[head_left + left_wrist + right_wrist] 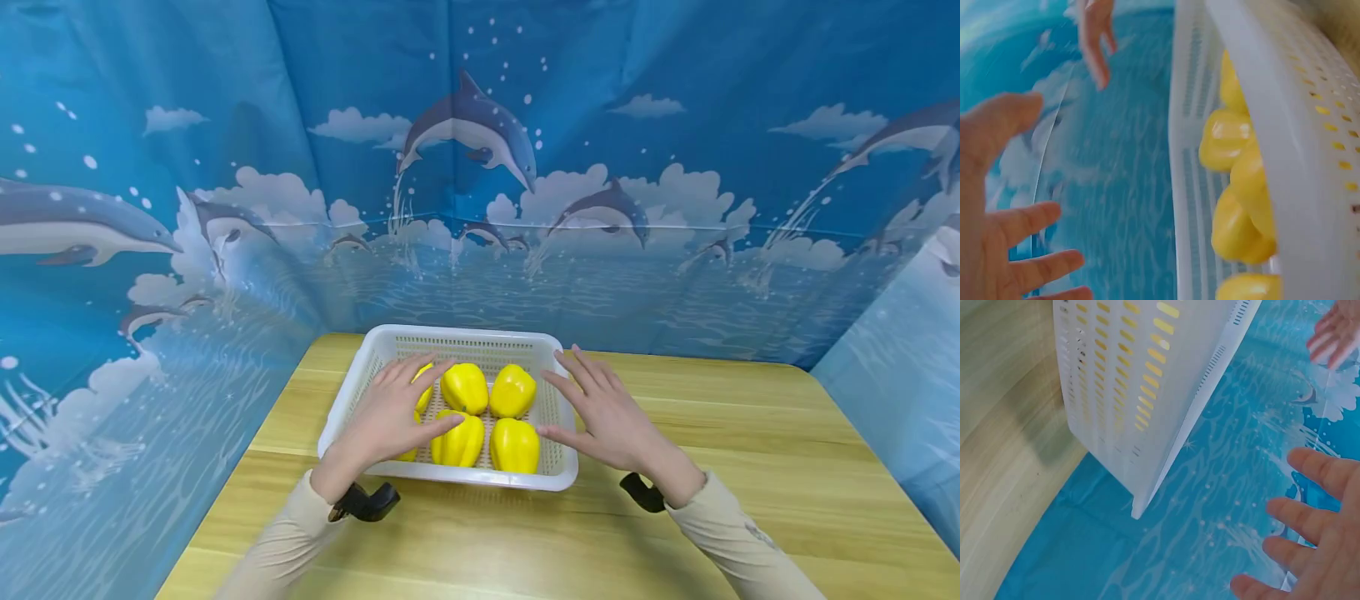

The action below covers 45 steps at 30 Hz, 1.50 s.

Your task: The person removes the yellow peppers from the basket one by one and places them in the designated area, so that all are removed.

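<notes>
A white plastic basket [480, 477] with slotted walls stands on the table and holds several yellow bell peppers [464, 388]. In the head view my left hand [386, 417] is over the basket's left side, fingers spread, hiding part of the peppers there. My right hand [607, 412] hovers by the right rim with its fingers apart. Neither hand holds anything. The left wrist view shows the left fingers [1035, 272] spread in the air, above the basket rim [1241, 94]. From the right wrist, the right fingers [1300, 519] are extended beside the basket wall [1141, 394].
The wooden table [720, 467] extends to the right of the basket and in front of it. A blue curtain [480, 275] printed with dolphins hangs behind the table and at both sides. Black straps [367, 502] sit on both wrists below light sleeves.
</notes>
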Motion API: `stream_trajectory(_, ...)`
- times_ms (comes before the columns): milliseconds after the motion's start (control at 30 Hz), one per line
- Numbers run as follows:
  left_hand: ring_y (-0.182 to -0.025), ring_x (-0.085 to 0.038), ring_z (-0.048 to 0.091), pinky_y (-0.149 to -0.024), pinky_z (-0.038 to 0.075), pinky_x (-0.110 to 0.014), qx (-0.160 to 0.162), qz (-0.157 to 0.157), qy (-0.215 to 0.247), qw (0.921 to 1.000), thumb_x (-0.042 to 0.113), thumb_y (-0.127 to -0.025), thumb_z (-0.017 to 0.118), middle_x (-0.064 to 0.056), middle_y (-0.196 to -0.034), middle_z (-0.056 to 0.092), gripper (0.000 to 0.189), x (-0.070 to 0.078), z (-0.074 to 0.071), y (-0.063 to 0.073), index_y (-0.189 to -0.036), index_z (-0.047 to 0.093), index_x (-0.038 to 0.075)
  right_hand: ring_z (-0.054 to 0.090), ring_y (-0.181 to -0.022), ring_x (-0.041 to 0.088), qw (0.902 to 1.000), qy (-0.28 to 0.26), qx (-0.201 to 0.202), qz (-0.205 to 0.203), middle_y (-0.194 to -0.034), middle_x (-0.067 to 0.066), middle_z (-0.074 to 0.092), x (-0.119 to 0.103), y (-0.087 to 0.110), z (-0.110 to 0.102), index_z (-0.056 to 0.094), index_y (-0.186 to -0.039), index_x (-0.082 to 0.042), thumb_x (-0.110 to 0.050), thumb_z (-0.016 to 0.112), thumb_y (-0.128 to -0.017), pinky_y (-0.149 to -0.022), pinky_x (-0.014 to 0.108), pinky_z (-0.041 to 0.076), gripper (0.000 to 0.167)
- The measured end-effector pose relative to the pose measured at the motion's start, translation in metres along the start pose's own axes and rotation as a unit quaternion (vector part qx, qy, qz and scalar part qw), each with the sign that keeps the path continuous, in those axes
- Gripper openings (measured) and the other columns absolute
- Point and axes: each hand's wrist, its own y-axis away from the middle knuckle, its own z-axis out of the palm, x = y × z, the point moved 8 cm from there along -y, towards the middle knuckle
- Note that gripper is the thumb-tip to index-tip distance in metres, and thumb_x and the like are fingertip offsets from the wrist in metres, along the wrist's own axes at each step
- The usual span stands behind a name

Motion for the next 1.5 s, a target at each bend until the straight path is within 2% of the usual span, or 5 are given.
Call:
stream_trajectory(500,-0.13,-0.044,0.03,-0.099,0.025,-0.062,0.095,-0.23,0.147,0.9574,0.045,-0.09,0.061,-0.019,-0.149,0.027,0.068,-0.106,0.03,0.082,-0.142,0.041,0.007,0.046,-0.122,0.031,0.9976,-0.068,0.005,0.01,-0.132,0.011,0.052,-0.009,-0.018,0.004,0.056,-0.13,-0.01,-0.054,0.054,-0.091,-0.096,0.053,0.037,0.058)
stream_trajectory(767,-0.12,-0.033,0.048,-0.093,0.042,-0.031,0.259,-0.262,0.36,0.8571,0.01,-0.094,0.056,-0.016,-0.14,0.045,0.042,-0.126,0.046,0.106,-0.135,0.049,0.004,0.056,-0.111,0.028,0.9866,-0.142,-0.063,0.05,-0.125,0.011,0.057,-0.01,-0.029,0.018,0.056,-0.128,-0.006,-0.046,0.06,-0.091,-0.089,0.047,0.045,0.055)
stream_trajectory(967,-0.128,-0.022,0.038,-0.095,0.033,-0.018,0.285,-0.232,0.511,0.7774,0.001,-0.098,0.034,-0.011,-0.145,0.038,0.041,-0.129,0.066,0.108,-0.137,0.044,0.0,0.059,-0.101,0.025,0.9771,-0.161,-0.118,0.073,-0.119,0.013,0.06,-0.01,-0.035,0.029,0.058,-0.124,-0.002,-0.039,0.065,-0.089,-0.082,0.042,0.048,0.051)
stream_trajectory(1300,-0.123,-0.021,0.039,-0.096,0.031,-0.027,0.314,-0.2,0.571,0.7319,0.007,-0.096,0.027,-0.01,-0.142,0.037,0.041,-0.125,0.073,0.109,-0.134,0.04,-0.003,0.058,-0.106,0.027,0.9461,-0.179,-0.231,0.139,-0.123,0.016,0.057,-0.011,-0.043,0.054,0.051,-0.131,0.001,-0.042,0.065,-0.088,-0.086,0.042,0.046,0.062)
stream_trajectory(1500,-0.124,-0.022,0.039,-0.097,0.031,-0.027,0.323,-0.185,0.578,0.7262,0.004,-0.093,0.026,-0.012,-0.142,0.037,0.043,-0.125,0.075,0.108,-0.133,0.04,-0.004,0.057,-0.105,0.026,0.9256,-0.161,-0.299,0.168,-0.12,0.013,0.058,-0.011,-0.047,0.069,0.047,-0.133,0.0,-0.048,0.063,-0.087,-0.086,0.041,0.046,0.068)
